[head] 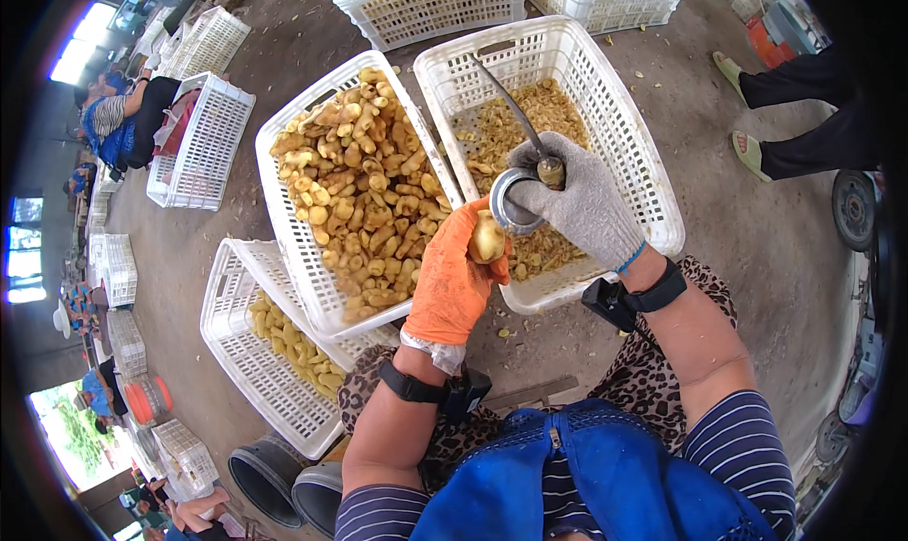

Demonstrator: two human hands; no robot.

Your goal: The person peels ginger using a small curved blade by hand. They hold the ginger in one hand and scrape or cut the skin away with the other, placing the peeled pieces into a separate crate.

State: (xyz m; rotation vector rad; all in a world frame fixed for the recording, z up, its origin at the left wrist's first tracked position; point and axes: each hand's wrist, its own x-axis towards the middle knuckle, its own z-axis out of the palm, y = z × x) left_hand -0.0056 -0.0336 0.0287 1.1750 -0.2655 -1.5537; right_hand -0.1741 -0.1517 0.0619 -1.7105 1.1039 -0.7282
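My left hand, in an orange rubber glove, grips a pale piece of ginger. My right hand wears a grey knit glove. Its fingers close on a metal ring and on a tool with a stubby handle and a long curved metal blade pointing away from me. The ring is right beside the ginger; whether they touch I cannot tell. Under my right hand, a white plastic crate holds peelings. Left of it, another white crate is heaped with ginger.
A lower crate with paler peeled ginger sits partly beneath the heaped one. Dark buckets stand at lower left. More crates line the far side. A person's legs are at right; another person sits at left.
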